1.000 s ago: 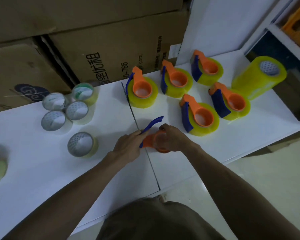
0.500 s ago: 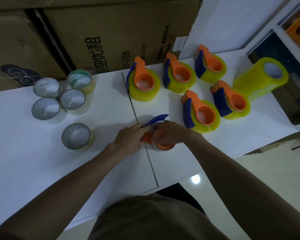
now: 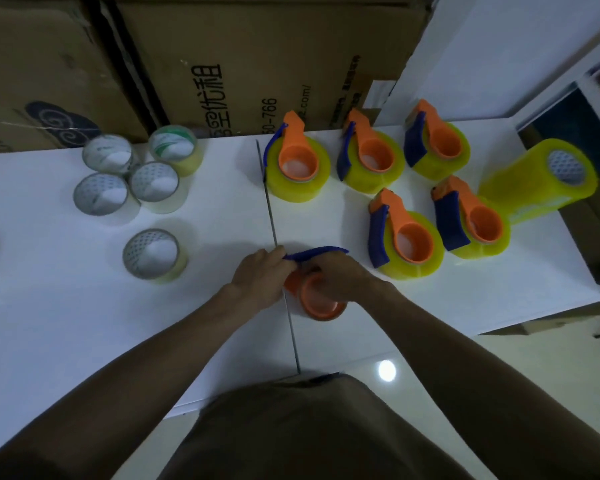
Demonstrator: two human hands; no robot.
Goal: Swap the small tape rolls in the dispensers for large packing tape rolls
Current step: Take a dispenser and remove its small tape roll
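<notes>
Background: brown cardboard boxes stacked along the far side, printed text on the front of one; pale glossy floor below the near edge, one bright light spot reflected on it.
Surface: white table, a thin dark seam running from far to near through its middle.
Left arm: bare forearm reaching in from the lower left, angled up and right toward the seam.
Left hand: back of hand up, fingers curled, pinching the near end of the blue handle just right of the seam.
Right arm: bare forearm coming in from the lower right, angled up and left.
Right hand: palm down, fingers curled over the top of the orange dispenser, gripping it against the table.
Held dispenser: at the table's middle near the front edge, just right of the seam; orange ring facing up, blue handle swung out toward the far side; any roll on it hidden by the hands.
Loaded dispensers: five on the right half, each orange and blue on a large yellow tape roll, three in a far row, two nearer.
Spare yellow roll stack: lying tilted at the far right corner, core end facing up and right.
Small tape rolls: five clear rolls standing on end on the left half, four clustered far, one alone nearer.
Torso: dark shirt filling the bottom centre.
</notes>
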